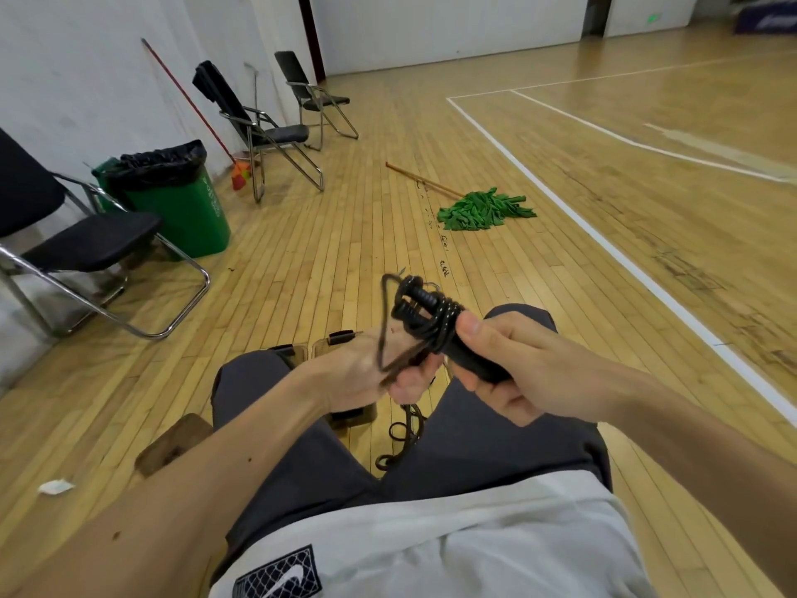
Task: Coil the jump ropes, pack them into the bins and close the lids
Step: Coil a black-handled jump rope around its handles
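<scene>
A black jump rope [425, 315] was held up over the lap by both hands. The right hand [513, 369] was closed tight around the bundled handle end, where the rope was wound round and round. A thin loop of the rope was pinched by the left hand [366, 373]. Clear bins [323, 347] with black clips were seen on the wooden floor [302, 252], partly hidden behind the hands. A loose rope [403, 438] was seen lying on the floor between the knees. A green mop [483, 209] was seen farther off.

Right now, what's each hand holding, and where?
One jump rope: right hand grips the wrapped handles at their near end; left hand pinches a loose strand.
</scene>
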Demonstrator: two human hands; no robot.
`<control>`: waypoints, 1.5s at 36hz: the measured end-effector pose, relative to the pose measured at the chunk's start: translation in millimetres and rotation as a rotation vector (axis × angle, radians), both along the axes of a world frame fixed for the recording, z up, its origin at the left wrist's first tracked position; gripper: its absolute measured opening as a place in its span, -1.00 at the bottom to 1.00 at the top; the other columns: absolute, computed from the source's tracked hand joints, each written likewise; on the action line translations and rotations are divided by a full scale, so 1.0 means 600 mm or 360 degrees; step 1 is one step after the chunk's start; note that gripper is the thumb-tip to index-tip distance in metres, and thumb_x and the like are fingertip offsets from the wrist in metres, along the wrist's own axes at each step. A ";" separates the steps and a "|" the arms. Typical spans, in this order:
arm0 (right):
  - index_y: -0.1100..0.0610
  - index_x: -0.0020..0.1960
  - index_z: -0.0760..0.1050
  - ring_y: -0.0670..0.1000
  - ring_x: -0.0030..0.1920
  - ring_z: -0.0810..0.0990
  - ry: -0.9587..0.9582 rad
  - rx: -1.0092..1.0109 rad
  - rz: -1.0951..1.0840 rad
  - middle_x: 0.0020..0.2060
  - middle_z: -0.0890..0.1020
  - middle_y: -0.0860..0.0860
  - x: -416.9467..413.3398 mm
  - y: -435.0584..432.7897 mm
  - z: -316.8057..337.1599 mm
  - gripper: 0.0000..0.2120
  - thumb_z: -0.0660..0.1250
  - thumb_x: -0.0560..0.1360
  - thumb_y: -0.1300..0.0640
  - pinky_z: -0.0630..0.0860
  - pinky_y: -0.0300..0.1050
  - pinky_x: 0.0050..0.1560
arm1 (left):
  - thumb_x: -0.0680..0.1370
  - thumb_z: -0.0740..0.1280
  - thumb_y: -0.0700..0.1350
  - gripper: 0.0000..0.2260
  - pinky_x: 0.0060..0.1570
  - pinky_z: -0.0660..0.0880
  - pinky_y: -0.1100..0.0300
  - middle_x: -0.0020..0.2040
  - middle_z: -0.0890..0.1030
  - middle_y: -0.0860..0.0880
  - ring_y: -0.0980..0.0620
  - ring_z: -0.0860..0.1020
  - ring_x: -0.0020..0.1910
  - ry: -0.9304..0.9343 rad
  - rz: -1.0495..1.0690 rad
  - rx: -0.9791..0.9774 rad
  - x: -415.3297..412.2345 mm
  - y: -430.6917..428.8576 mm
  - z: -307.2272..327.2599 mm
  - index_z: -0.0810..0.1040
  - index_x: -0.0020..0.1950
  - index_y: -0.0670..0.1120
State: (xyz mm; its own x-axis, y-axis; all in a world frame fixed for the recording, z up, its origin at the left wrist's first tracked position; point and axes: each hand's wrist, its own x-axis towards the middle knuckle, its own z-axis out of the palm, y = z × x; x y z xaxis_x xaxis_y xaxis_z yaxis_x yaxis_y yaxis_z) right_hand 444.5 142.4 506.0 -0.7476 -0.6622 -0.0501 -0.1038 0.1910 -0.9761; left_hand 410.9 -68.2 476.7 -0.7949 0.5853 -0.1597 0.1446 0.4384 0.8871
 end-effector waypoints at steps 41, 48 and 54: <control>0.15 -0.22 0.37 -0.16 -0.55 0.31 0.0226 0.0813 -0.0182 -0.58 0.35 -0.15 -0.010 -0.018 -0.042 -0.34 -0.23 0.59 -0.32 0.31 -0.43 -0.41 | 0.37 0.60 0.02 -0.84 -0.22 0.44 0.35 -0.30 0.60 0.14 0.20 0.54 -0.22 0.0979 -0.0345 -0.0761 -0.023 0.033 0.109 0.65 -0.19 0.06; 0.14 -0.16 0.38 -0.06 -0.46 0.27 0.0065 0.0776 0.0008 -0.36 0.35 0.08 0.007 -0.016 -0.036 -0.28 -0.26 0.48 -0.44 0.35 -0.30 -0.37 | 0.38 0.60 -0.07 -0.88 -0.21 0.49 0.29 -0.28 0.67 0.14 0.14 0.60 -0.25 0.0560 -0.0487 -0.0609 -0.034 0.031 0.109 0.71 -0.17 -0.03; 0.17 -0.16 0.41 -0.04 -0.51 0.23 -0.0109 0.0578 0.0258 -0.46 0.29 -0.01 0.014 -0.017 -0.025 -0.36 -0.01 0.46 -0.42 0.25 -0.20 -0.48 | 0.45 0.54 -0.16 -0.81 -0.20 0.49 -0.01 -0.24 0.67 -0.09 -0.08 0.56 -0.26 0.0155 -0.0589 -0.0232 -0.050 0.023 0.089 0.68 -0.06 -0.27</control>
State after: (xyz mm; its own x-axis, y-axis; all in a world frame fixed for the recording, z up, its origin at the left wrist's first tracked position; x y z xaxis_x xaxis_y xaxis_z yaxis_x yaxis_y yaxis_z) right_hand 453.1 132.4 491.3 -0.6217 -0.7015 -0.3486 -0.0983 0.5113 -0.8537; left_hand 380.7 -54.6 530.0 -0.5504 0.8114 -0.1966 0.3963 0.4612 0.7938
